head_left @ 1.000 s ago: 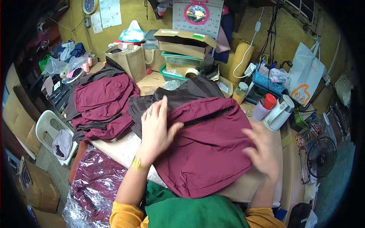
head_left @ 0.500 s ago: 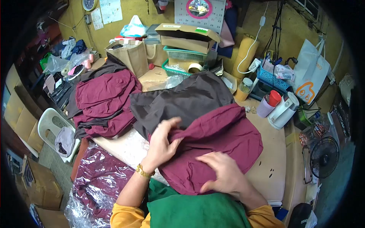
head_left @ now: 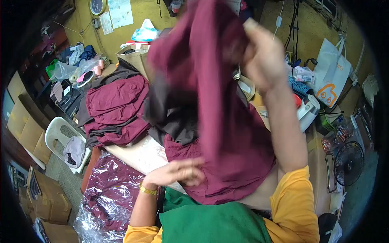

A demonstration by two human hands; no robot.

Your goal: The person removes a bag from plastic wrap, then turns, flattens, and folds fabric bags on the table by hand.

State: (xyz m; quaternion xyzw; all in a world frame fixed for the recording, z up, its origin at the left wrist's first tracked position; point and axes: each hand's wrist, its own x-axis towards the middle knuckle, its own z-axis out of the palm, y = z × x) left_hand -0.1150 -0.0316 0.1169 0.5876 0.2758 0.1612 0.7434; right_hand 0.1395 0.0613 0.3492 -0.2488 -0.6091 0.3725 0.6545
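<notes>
Raised high on the right, my right hand [head_left: 265, 60] is closed on a maroon and dark-brown fabric piece [head_left: 208, 89], which hangs down in front of me, smeared by motion. More maroon fabric [head_left: 247, 174] lies on the table below it. My left hand [head_left: 176, 174] is low, just over the near left part of that fabric, with fingers loosely stretched and nothing seen in them. Whether its fingertips touch the cloth I cannot tell. The raised cloth hides much of the table's back.
A pile of maroon and dark garments [head_left: 115, 105] lies to the left. Nearer me is a maroon garment in clear plastic [head_left: 113, 190]. A white chair [head_left: 60, 133] stands beyond the table's left side. On the right are a white kettle [head_left: 308, 111] and a black fan [head_left: 349, 164].
My right hand has risen from the fabric on the table, lifting part of it high. My left hand has let go of the cloth and come down nearer my body.
</notes>
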